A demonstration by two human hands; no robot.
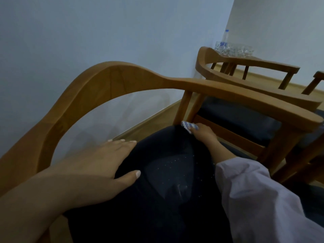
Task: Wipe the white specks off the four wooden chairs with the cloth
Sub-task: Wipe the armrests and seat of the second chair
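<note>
A wooden armchair (112,76) with a curved back rail fills the view, and its dark blue seat cushion (166,181) carries scattered white specks near the middle. My left hand (105,158) lies flat on the cushion's left side, fingers straight. My right hand (203,134) holds a blue-and-white checked cloth (188,126) against the far right corner of the cushion, at the foot of the back post. A second wooden chair (245,67) stands behind to the right, with its own dark cushion (245,120).
A pale wall runs close behind the chairs, with a wooden floor strip (149,120) below it. A table in the far corner carries several drinking glasses (233,49) and a plastic bottle (226,35). Part of a third chair (313,83) shows at the right edge.
</note>
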